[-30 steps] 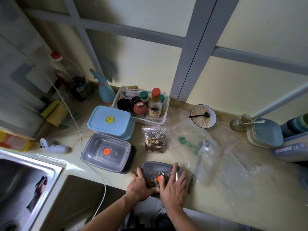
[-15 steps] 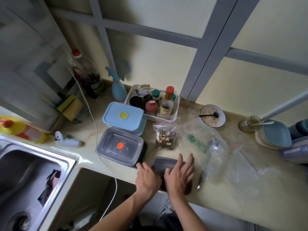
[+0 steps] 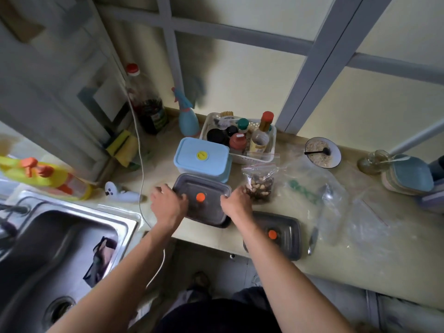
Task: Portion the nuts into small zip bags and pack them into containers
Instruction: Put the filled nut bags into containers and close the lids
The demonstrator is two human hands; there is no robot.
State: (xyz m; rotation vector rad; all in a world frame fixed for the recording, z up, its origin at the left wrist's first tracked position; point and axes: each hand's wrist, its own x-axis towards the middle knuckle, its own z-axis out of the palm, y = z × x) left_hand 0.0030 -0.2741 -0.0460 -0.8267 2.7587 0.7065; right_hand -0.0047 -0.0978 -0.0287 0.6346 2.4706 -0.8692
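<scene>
A large grey lidded container (image 3: pixel 204 186) with an orange valve stands on the counter in front of the blue lidded container (image 3: pixel 201 157). My left hand (image 3: pixel 168 204) grips its left edge and my right hand (image 3: pixel 236 205) grips its right edge. A small grey container (image 3: pixel 287 227) with an orange valve sits closed near the counter's front edge, to the right of my right forearm. A small zip bag of mixed nuts (image 3: pixel 258 186) stands just right of my right hand.
A steel sink (image 3: pixel 60 239) lies to the left, with a white cable (image 3: pixel 141 179) running past it. A white basket of bottles (image 3: pixel 240 138), a bowl of oats (image 3: pixel 323 152), loose clear bags (image 3: pixel 334 200), a spoon (image 3: pixel 313 239) and stacked plates (image 3: pixel 408 174) fill the back and right.
Both hands have left the small grey container and moved left onto the large grey container. The view has swung left and down, showing more of the sink.
</scene>
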